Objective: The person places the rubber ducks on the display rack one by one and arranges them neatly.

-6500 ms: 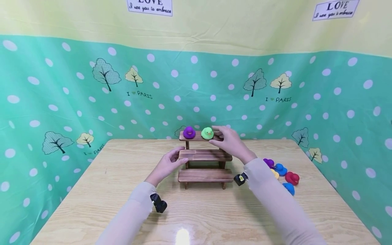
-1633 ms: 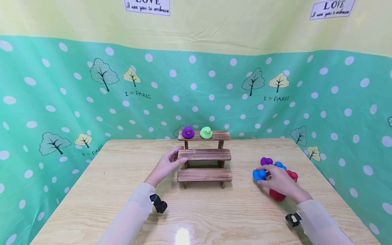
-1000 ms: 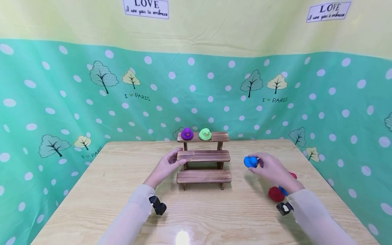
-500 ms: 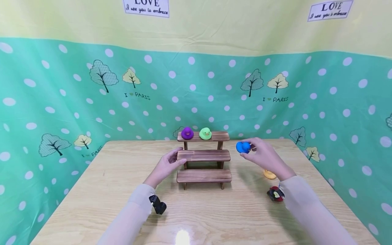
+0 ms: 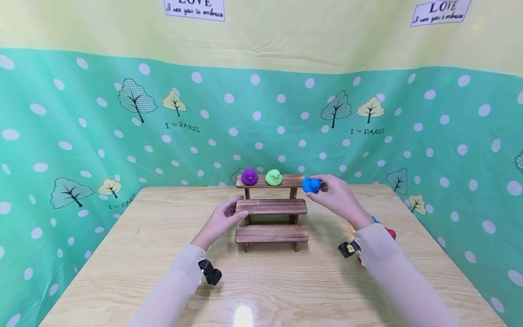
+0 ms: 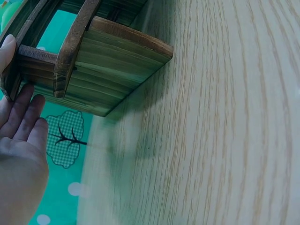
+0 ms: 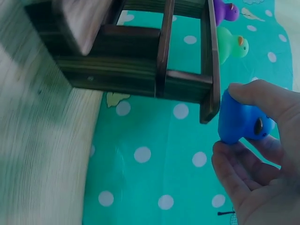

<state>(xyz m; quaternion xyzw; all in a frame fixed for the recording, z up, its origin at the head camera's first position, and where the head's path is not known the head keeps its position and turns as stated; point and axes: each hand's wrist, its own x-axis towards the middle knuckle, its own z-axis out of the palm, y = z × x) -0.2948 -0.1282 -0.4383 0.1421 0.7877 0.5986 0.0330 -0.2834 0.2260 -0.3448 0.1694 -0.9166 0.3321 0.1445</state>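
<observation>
A blue rubber duck [image 5: 311,185] is pinched between the thumb and fingers of my right hand [image 5: 338,198], right at the right end of the top step of a three-tier wooden stand [image 5: 271,234]. In the right wrist view the blue duck [image 7: 239,117] is beside the end of that top board. A purple duck [image 5: 249,177] and a light green duck [image 5: 273,177] sit on the top step, left and middle. My left hand [image 5: 220,223] holds the left end of the middle step, thumb [image 6: 6,51] on one side and fingers on the other.
More ducks lie on the table [image 5: 163,272] to the right, partly hidden behind my right forearm; a red duck [image 5: 391,232] shows among them. A green polka-dot cloth [image 5: 229,122] hangs close behind the stand.
My right hand put the green duck on the top step, picked up the blue duck from the right-hand group, and carried it up and left to the stand. The left hand has stayed put.
</observation>
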